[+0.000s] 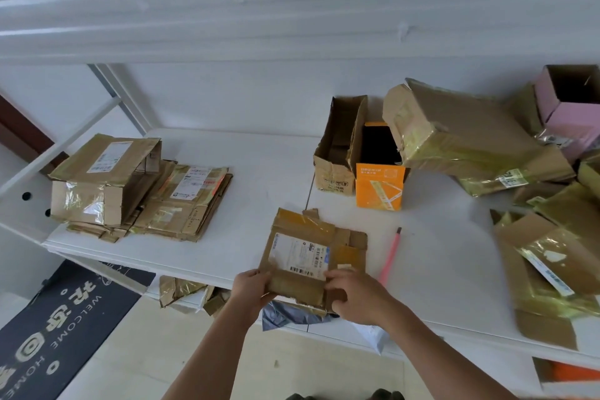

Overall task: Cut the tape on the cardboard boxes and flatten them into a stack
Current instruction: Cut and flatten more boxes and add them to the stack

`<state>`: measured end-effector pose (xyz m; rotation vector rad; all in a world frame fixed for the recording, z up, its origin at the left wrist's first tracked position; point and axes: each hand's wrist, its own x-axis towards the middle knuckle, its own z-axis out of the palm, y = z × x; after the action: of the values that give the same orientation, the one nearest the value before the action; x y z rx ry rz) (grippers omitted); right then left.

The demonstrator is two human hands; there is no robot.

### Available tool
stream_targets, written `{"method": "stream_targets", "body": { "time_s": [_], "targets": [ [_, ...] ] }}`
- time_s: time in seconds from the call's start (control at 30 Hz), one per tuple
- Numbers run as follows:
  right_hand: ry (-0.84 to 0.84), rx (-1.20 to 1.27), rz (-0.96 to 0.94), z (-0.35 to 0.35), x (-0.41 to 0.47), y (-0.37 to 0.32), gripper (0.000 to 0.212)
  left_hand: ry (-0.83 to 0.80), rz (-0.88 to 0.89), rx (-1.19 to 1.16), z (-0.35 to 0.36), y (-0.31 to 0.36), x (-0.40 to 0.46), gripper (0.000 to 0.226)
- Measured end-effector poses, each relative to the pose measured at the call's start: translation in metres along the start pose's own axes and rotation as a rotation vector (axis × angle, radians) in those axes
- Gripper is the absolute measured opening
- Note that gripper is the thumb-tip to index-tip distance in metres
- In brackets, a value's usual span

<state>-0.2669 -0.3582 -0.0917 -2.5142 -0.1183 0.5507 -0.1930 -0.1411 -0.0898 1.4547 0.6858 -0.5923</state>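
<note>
A small flattened brown box [308,247] with a white shipping label and yellow tape lies at the front edge of the white table [259,172]. My left hand [251,287] grips its near left corner. My right hand [352,294] holds its near right edge, fingers curled over the cardboard. A pink box cutter [390,255] lies on the table just right of the box, apart from both hands. A stack of flattened boxes [143,185] sits at the table's left end.
An open brown box [339,146] and an orange box [380,182] stand behind. Several taped boxes [461,136], a pink box [568,101] and opened cardboard [548,269] crowd the right side. Scraps [181,291] and a dark doormat [65,325] lie on the floor.
</note>
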Motion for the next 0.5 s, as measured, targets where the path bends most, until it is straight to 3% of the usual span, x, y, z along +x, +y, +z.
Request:
{"method": "stream_targets", "body": {
  "time_s": [0.13, 0.27, 0.37, 0.43, 0.5],
  "targets": [
    [0.244, -0.162, -0.005, 0.001, 0.019, -0.001, 0.047, 0.210, 0.188, 0.276, 0.009, -0.002, 0.005, 0.015],
    [-0.016, -0.245, 0.090, 0.016, 0.039, 0.010, 0.065, 0.322, 0.549, 0.642, 0.016, 0.004, 0.003, 0.045],
    [-0.063, -0.295, 0.124, 0.028, 0.044, 0.014, 0.089, 0.198, 0.724, 1.092, 0.020, 0.003, 0.016, 0.062],
    [-0.055, -0.302, 0.117, 0.034, 0.046, 0.016, 0.110, 0.008, 0.664, 1.228, 0.024, -0.001, 0.025, 0.070],
    [-0.052, -0.307, 0.122, 0.036, 0.048, 0.017, 0.110, -0.104, 0.616, 1.344, 0.023, -0.009, 0.033, 0.069]
  ]
}}
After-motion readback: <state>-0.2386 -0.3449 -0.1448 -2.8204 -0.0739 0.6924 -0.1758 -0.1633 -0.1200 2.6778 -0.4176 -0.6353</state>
